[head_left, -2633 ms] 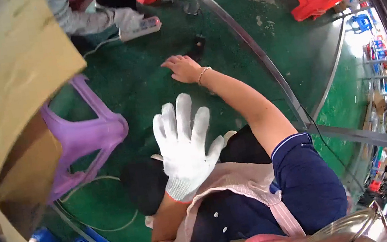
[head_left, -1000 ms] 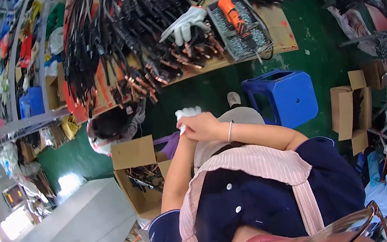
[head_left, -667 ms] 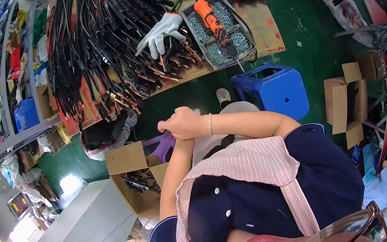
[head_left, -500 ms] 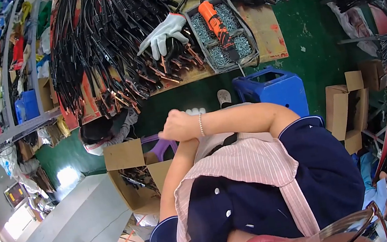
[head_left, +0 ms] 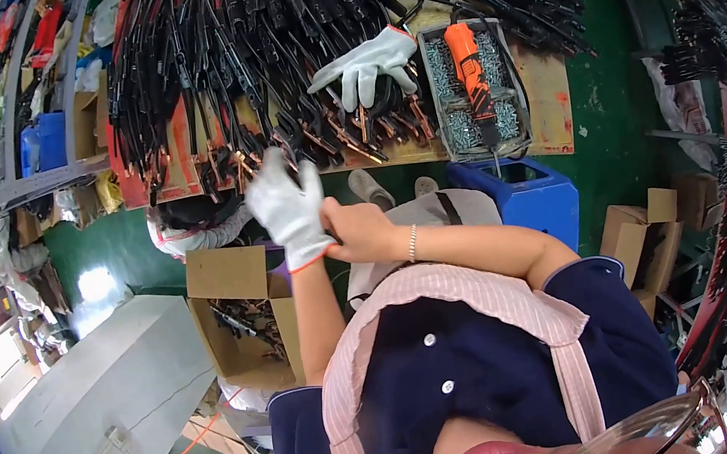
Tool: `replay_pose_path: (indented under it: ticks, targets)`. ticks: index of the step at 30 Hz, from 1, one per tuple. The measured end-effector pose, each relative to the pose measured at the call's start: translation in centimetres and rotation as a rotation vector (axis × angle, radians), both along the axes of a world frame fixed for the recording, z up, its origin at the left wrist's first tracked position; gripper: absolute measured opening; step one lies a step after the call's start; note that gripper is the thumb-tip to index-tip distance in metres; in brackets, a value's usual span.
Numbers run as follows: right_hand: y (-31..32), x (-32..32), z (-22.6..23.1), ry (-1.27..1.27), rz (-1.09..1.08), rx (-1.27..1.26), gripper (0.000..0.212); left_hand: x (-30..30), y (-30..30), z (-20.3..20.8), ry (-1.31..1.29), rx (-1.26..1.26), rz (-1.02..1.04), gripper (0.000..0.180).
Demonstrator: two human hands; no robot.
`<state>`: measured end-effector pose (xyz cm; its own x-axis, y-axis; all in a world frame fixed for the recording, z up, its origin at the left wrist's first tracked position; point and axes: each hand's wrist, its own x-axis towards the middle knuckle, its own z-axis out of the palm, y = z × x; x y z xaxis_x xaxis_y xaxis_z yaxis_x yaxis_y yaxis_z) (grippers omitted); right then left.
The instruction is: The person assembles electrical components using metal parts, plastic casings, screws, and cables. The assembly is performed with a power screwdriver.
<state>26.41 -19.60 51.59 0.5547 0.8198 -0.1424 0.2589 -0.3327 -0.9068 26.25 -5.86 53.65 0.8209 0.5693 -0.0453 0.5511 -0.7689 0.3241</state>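
A white knit glove with an orange cuff covers my left hand, whose fingers are apart and hold nothing. It is raised just in front of the table edge, close to the copper cable ends. My bare right hand, with a beaded bracelet at the wrist, is closed on the glove's cuff at my left wrist. A second white glove lies on the black cables, left of a grey tray of small screws. Across this tray rests an orange and black power screwdriver.
A blue plastic stool stands below the tray. To the left, an open cardboard box holds cable pieces. Another person is low behind the table's left edge. Cardboard boxes and cable racks line the right side.
My left hand, earlier hidden behind my right, has moved up and left, its gloved fingers now showing. My right hand has shifted right and down to the cuff. The view has shifted.
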Motion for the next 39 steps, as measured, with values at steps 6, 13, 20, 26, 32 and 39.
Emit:
replay_pose_path:
  ticks: [6,13,20,26,32,39]
  targets:
    - [5.5,1.7,3.1,0.166,0.325,0.030,0.033,2.3,5.2,3.8,-0.364,0.222,0.139,0.072]
    - [-1.1,17.2,0.2,-0.802,-0.238,-0.225,0.016,-3.9,9.7,-0.4,-0.610,-0.434,0.348,0.075]
    - [-7.0,24.5,-7.7,-0.847,-0.381,-0.641,0.031,-11.3,9.3,-1.6,-0.374,-0.466,0.482,0.065]
    - [-7.4,23.2,-1.4,-0.550,-0.441,-0.121,0.027,-11.1,7.0,0.1,-0.282,-0.160,0.237,0.061]
    - [-8.7,15.9,8.2,-0.452,-0.341,0.016,0.029,-6.1,0.7,4.3,-0.461,-0.189,-0.112,0.054]
    - [-10.4,8.1,9.2,0.142,-0.241,0.195,0.017,-3.6,-7.4,5.4,-0.628,-0.136,-0.612,0.062]
